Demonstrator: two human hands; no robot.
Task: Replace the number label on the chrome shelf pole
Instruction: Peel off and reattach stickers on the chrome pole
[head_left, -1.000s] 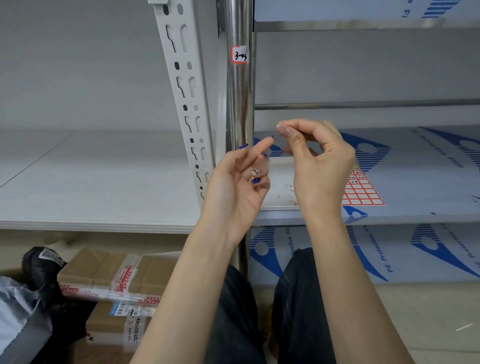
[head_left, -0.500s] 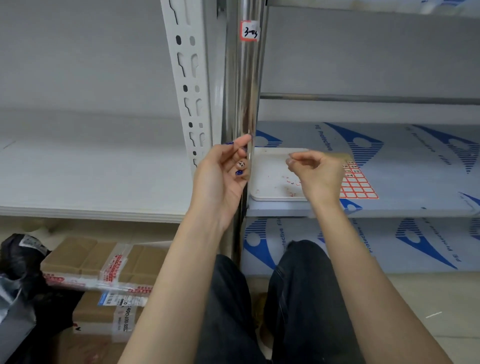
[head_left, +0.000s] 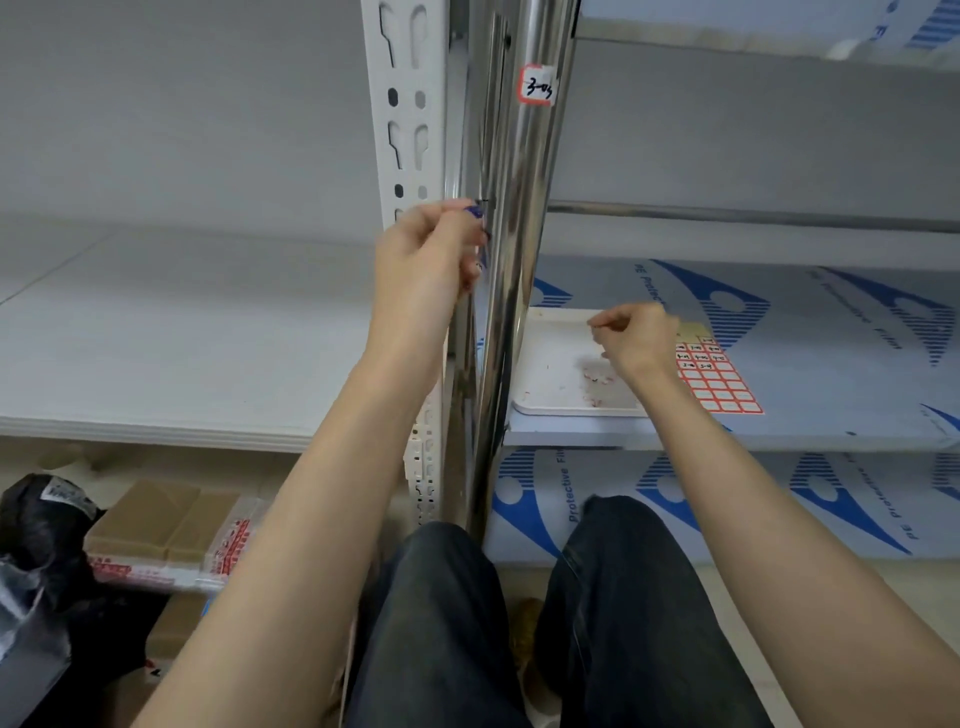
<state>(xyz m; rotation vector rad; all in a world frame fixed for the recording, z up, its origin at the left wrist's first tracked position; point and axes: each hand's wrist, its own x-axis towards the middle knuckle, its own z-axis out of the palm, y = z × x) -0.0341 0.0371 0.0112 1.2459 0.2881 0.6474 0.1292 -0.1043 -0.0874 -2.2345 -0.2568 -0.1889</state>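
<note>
Head view: label (head_left: 537, 85) w/ handwritten no. sits high on pole (head_left: 519, 234). Our right hand (head_left: 636, 338) has dropped over the tray (head_left: 550, 364), tips pinched, contents unclear. Left hand (head_left: 421, 260) has risen beside the pole, curled, grip unclear. We're prob. binning a scrap; old label's not yet off.

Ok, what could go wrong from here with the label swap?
1. The number label sits high on the curved chrome pole, well above the left hand, and looks wrinkled. A new one stuck over it may crease or lift.
2. The right hand hovers pinched over the tray of red scraps, so sticky bits could cling to the fingers.
3. The label sheet lies right by that wrist and might get dragged.
</note>
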